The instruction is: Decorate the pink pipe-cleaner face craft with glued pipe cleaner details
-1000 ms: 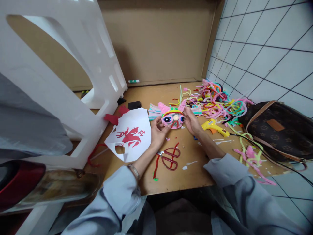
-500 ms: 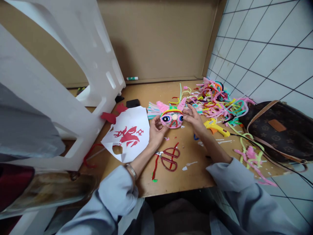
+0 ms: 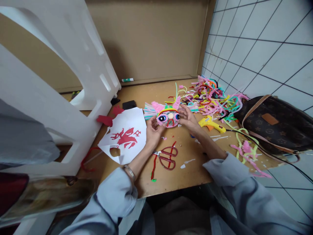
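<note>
Both hands have hold of a small pipe-cleaner animal face (image 3: pixel 170 118) with big blue eyes, pink ears and a red mouth. My left hand (image 3: pixel 155 131) is closed on its left edge, fingers curled behind it. At the opposite edge, the fingers of my right hand (image 3: pixel 188 119) are bent round the side. Pale striped strands (image 3: pixel 149 111) stick out to the left of the face. Below it lie red-handled scissors (image 3: pixel 168 158), their handles over a red pipe cleaner (image 3: pixel 154 168) or close beside it.
White paper with red cut-outs (image 3: pixel 127 135) lies left, near a black phone-like object (image 3: pixel 129 104). Tangled pipe cleaners (image 3: pixel 212 98), a yellow glue gun (image 3: pixel 212 124) with a cord and a brown bag (image 3: pixel 276 124) occupy the right. A white plastic panel (image 3: pixel 80 130) stands left.
The whole view has shifted slightly, so things appear a little farther left. Both hands keep their hold on the animal face, with little visible movement.
</note>
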`<action>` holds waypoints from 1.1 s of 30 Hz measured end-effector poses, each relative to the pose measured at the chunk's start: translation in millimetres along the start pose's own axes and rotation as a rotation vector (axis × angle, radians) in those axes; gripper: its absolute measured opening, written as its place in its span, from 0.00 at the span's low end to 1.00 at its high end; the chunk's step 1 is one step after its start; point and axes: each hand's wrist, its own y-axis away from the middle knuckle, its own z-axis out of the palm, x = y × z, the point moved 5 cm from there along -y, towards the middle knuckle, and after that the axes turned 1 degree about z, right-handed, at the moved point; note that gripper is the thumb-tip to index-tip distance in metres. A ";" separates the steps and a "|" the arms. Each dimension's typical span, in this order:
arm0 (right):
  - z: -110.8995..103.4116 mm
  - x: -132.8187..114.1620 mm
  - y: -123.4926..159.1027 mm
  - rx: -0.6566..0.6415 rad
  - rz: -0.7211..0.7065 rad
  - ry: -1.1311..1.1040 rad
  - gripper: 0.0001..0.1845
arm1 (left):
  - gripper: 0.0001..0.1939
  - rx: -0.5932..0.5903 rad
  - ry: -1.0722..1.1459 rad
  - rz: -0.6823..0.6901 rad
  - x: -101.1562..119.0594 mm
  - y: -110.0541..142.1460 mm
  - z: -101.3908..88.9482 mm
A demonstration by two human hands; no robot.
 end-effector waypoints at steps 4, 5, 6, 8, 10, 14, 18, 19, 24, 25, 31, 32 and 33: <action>1.6 -0.5 0.9 -0.003 -0.001 -0.012 0.43 | 0.31 0.000 -0.001 0.006 0.2 0.8 -0.3; 1.8 -0.9 1.0 0.005 -0.001 -0.017 0.43 | 0.30 -0.003 -0.002 0.003 0.2 1.3 -0.4; 1.9 -1.4 1.2 0.013 -0.001 -0.021 0.43 | 0.30 -0.006 -0.004 -0.002 0.3 1.7 -0.6; 1.9 -3.2 1.2 0.024 -0.001 -0.026 0.43 | 0.30 -0.010 -0.010 -0.011 0.6 2.7 -1.4; 1.2 -5.6 0.9 0.031 -0.009 -0.027 0.42 | 0.31 -0.009 -0.015 -0.015 1.5 3.6 -3.0; -1.9 -11.3 -0.3 0.046 -0.042 -0.044 0.38 | 0.31 -0.005 -0.033 -0.017 4.0 4.5 -6.3; -3.4 -15.6 0.1 0.064 -0.057 -0.056 0.35 | 0.31 0.004 -0.042 -0.020 5.1 4.6 -7.6; -3.4 -16.2 0.4 0.069 -0.058 -0.057 0.35 | 0.31 0.003 -0.040 -0.019 5.3 4.6 -7.4; -3.8 -16.6 0.1 0.070 -0.067 -0.052 0.35 | 0.30 -0.006 -0.026 -0.013 5.8 5.1 -6.4; -4.3 -16.2 -0.4 0.071 -0.064 -0.050 0.35 | 0.30 -0.008 -0.024 -0.009 6.1 5.1 -6.4; -5.8 -12.4 -2.4 0.078 -0.073 -0.027 0.33 | 0.30 -0.018 -0.011 0.024 5.7 3.7 -7.7; -5.9 -11.1 -3.0 0.079 -0.077 -0.017 0.33 | 0.30 -0.019 -0.013 0.024 4.6 3.1 -8.1; -6.0 -9.5 -3.8 0.077 -0.083 -0.005 0.32 | 0.31 -0.023 -0.016 0.024 3.2 2.4 -8.4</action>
